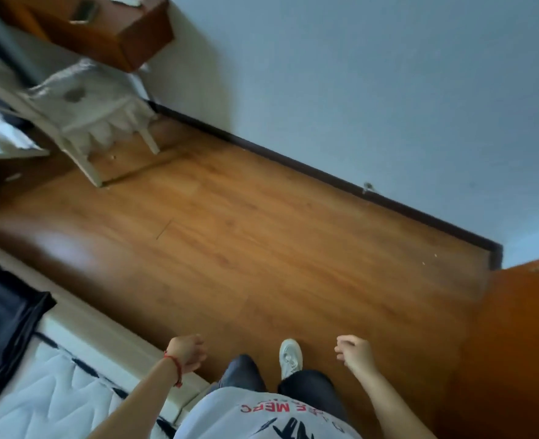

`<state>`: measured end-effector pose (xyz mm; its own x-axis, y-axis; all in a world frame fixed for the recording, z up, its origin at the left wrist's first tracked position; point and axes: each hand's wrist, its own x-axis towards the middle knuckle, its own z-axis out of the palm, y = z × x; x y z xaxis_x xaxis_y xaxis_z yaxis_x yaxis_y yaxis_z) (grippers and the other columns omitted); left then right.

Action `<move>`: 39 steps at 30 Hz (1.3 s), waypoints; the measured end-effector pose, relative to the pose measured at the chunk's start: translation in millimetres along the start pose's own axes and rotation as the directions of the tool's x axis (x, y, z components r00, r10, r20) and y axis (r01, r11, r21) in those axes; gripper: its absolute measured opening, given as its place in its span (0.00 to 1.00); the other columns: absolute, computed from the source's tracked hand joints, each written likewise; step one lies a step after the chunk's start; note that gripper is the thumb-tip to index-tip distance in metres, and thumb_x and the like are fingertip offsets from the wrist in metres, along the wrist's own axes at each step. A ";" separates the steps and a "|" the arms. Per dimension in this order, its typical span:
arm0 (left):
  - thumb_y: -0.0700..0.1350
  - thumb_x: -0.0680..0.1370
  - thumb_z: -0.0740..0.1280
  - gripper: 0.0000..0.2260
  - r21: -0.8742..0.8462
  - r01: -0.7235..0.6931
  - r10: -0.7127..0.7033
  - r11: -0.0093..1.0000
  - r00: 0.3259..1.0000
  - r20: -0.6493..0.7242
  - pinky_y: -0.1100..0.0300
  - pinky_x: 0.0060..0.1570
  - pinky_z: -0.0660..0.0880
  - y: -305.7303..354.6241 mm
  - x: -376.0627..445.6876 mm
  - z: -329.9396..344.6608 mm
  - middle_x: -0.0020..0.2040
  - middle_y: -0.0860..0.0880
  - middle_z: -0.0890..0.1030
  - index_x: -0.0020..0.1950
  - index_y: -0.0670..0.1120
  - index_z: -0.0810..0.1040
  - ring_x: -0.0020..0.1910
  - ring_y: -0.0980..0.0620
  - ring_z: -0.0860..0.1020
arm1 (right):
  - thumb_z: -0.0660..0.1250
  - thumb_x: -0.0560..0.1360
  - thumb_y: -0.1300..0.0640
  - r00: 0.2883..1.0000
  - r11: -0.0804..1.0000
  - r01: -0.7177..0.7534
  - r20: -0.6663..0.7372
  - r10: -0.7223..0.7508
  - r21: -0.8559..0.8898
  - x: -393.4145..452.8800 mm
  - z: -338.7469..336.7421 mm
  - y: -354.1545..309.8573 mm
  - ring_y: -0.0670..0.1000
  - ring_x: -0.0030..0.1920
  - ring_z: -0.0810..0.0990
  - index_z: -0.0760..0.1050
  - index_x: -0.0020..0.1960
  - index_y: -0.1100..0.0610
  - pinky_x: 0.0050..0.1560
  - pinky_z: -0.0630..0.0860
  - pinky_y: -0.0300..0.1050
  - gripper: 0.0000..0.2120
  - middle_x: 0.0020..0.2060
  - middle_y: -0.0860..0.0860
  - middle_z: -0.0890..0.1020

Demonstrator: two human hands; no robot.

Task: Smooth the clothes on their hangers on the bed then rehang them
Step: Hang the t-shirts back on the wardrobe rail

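Observation:
A dark navy garment (2,315) lies on the bed (55,394) at the lower left, partly cut off by the frame edge; no hanger shows. My left hand (187,351), with a red string on the wrist, hangs empty by the bed's corner, fingers loosely curled. Over the floor to the right of my legs, my right hand (355,351) is also empty with fingers loosely bent. Both hands are well apart from the garment.
Wooden floor (246,248) stretches ahead to a pale wall with a dark baseboard (325,175). A white chair draped with light cloth (93,112) stands at upper left under a brown wooden cabinet (116,30). An orange-brown door (515,343) is at right.

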<state>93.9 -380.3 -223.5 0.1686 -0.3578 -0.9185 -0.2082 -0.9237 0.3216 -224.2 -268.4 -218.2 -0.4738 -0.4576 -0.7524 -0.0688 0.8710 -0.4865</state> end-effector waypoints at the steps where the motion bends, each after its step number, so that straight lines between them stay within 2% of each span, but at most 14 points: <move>1: 0.41 0.78 0.61 0.07 -0.027 0.002 -0.003 1.000 1.000 -0.022 0.60 0.34 0.71 1.4 0.8 -2.9 0.36 0.44 0.77 0.44 0.40 0.75 0.32 0.48 0.75 | 0.58 0.77 0.64 0.999 0.999 0.018 0.029 -0.017 -0.035 11.3 -2.0 -17.6 0.54 0.40 0.77 0.76 0.52 0.63 0.35 0.70 0.41 0.09 0.39 0.55 0.78; 4: 0.43 0.77 0.62 0.07 -0.147 0.023 -0.032 0.989 0.998 -0.059 0.60 0.35 0.70 5.8 5.3 -15.9 0.35 0.44 0.78 0.45 0.41 0.76 0.34 0.48 0.75 | 0.57 0.77 0.63 0.991 0.984 0.086 0.113 -0.069 -0.157 41.3 4.3 -71.5 0.54 0.42 0.78 0.74 0.49 0.57 0.43 0.73 0.45 0.07 0.39 0.53 0.78; 6: 0.43 0.78 0.61 0.07 -0.228 0.034 -0.056 0.973 0.994 -0.091 0.59 0.36 0.71 6.8 10.0 -27.8 0.37 0.43 0.79 0.45 0.41 0.76 0.35 0.47 0.76 | 0.57 0.78 0.62 0.982 0.968 0.133 0.162 -0.099 -0.213 55.3 20.4 -108.2 0.54 0.42 0.79 0.74 0.48 0.56 0.43 0.73 0.44 0.07 0.40 0.53 0.79; 12: 0.43 0.78 0.61 0.07 -0.478 0.057 -0.150 0.876 0.976 -0.159 0.58 0.36 0.72 19.0 35.2 -76.5 0.36 0.42 0.78 0.46 0.40 0.76 0.35 0.46 0.76 | 0.59 0.76 0.63 0.940 0.915 0.257 0.300 -0.163 -0.310 96.7 116.1 -219.0 0.52 0.33 0.77 0.77 0.46 0.58 0.34 0.69 0.40 0.08 0.32 0.51 0.79; 16: 0.42 0.78 0.61 0.07 -0.644 0.068 -0.222 0.762 0.962 -0.161 0.61 0.32 0.68 39.2 72.4 -134.0 0.31 0.45 0.74 0.42 0.41 0.74 0.30 0.48 0.72 | 0.59 0.77 0.64 0.903 0.867 0.350 0.373 -0.211 -0.356 112.9 192.8 -298.3 0.49 0.31 0.75 0.75 0.45 0.60 0.31 0.69 0.37 0.07 0.31 0.51 0.77; 19: 0.42 0.78 0.59 0.09 -0.696 0.046 -0.260 0.716 0.944 -0.205 0.64 0.28 0.66 65.5 91.3 -176.9 0.29 0.46 0.72 0.39 0.42 0.72 0.26 0.50 0.71 | 0.59 0.77 0.66 0.879 0.827 0.402 0.418 -0.229 -0.393 115.9 242.4 -352.6 0.48 0.28 0.74 0.76 0.49 0.66 0.21 0.67 0.28 0.07 0.30 0.52 0.75; 22: 0.40 0.79 0.57 0.10 -0.733 0.001 -0.237 0.681 0.946 -0.219 0.68 0.22 0.64 104.7 97.5 -217.1 0.30 0.45 0.71 0.39 0.43 0.71 0.20 0.53 0.70 | 0.59 0.76 0.69 0.852 0.788 0.458 0.456 -0.257 -0.412 115.1 289.9 -400.9 0.42 0.20 0.75 0.76 0.51 0.70 0.18 0.65 0.27 0.09 0.30 0.53 0.75; 25: 0.41 0.80 0.57 0.09 -0.749 -0.040 -0.209 0.662 0.949 -0.236 0.71 0.19 0.64 138.8 99.5 -253.7 0.31 0.45 0.73 0.41 0.43 0.71 0.21 0.54 0.71 | 0.59 0.76 0.67 0.839 0.748 0.481 0.488 -0.241 -0.457 115.2 329.2 -438.1 0.42 0.22 0.76 0.76 0.51 0.69 0.20 0.66 0.28 0.09 0.30 0.53 0.76; 27: 0.41 0.80 0.57 0.09 -0.782 -0.073 -0.201 0.619 0.948 -0.247 0.72 0.17 0.62 153.5 105.7 -276.1 0.31 0.46 0.72 0.41 0.43 0.71 0.20 0.55 0.69 | 0.59 0.77 0.66 0.836 0.736 0.478 0.505 -0.215 -0.478 117.2 353.6 -459.7 0.46 0.26 0.77 0.76 0.52 0.68 0.23 0.69 0.32 0.09 0.31 0.53 0.77; 29: 0.40 0.80 0.57 0.09 -0.820 -0.077 -0.220 0.567 0.945 -0.241 0.71 0.17 0.61 163.5 113.9 -297.4 0.30 0.46 0.71 0.40 0.43 0.70 0.18 0.56 0.67 | 0.60 0.77 0.65 0.828 0.712 0.486 0.527 -0.190 -0.507 119.3 379.5 -484.0 0.49 0.30 0.76 0.76 0.53 0.67 0.26 0.69 0.36 0.09 0.32 0.53 0.77; 32: 0.40 0.80 0.56 0.10 -0.869 -0.064 -0.280 0.491 0.933 -0.227 0.70 0.17 0.61 167.3 129.1 -321.4 0.30 0.46 0.69 0.39 0.43 0.69 0.20 0.55 0.66 | 0.59 0.78 0.65 0.807 0.676 0.516 0.564 -0.176 -0.527 118.4 427.0 -524.9 0.50 0.31 0.75 0.75 0.51 0.64 0.25 0.70 0.36 0.07 0.35 0.56 0.78; 35: 0.41 0.80 0.55 0.11 -0.913 -0.062 -0.361 0.404 0.906 -0.221 0.70 0.17 0.62 167.8 143.7 -341.5 0.31 0.47 0.69 0.38 0.44 0.69 0.26 0.53 0.66 | 0.59 0.78 0.65 0.753 0.614 0.586 0.635 -0.173 -0.528 114.4 492.5 -569.3 0.49 0.31 0.75 0.74 0.49 0.62 0.28 0.67 0.39 0.05 0.35 0.56 0.78; 39: 0.42 0.80 0.55 0.11 -0.969 -0.055 -0.487 0.239 0.857 -0.169 0.69 0.16 0.64 172.1 151.4 -372.0 0.31 0.47 0.70 0.39 0.44 0.70 0.27 0.53 0.67 | 0.59 0.77 0.65 0.639 0.469 0.719 0.753 -0.157 -0.513 96.1 589.3 -632.8 0.49 0.31 0.75 0.75 0.48 0.62 0.23 0.69 0.32 0.06 0.32 0.53 0.77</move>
<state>442.0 -644.4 -221.5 0.4085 0.1204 -0.9048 0.8750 -0.3339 0.3506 291.2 -968.9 -244.3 0.3687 -0.5636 -0.7392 -0.8235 0.1708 -0.5410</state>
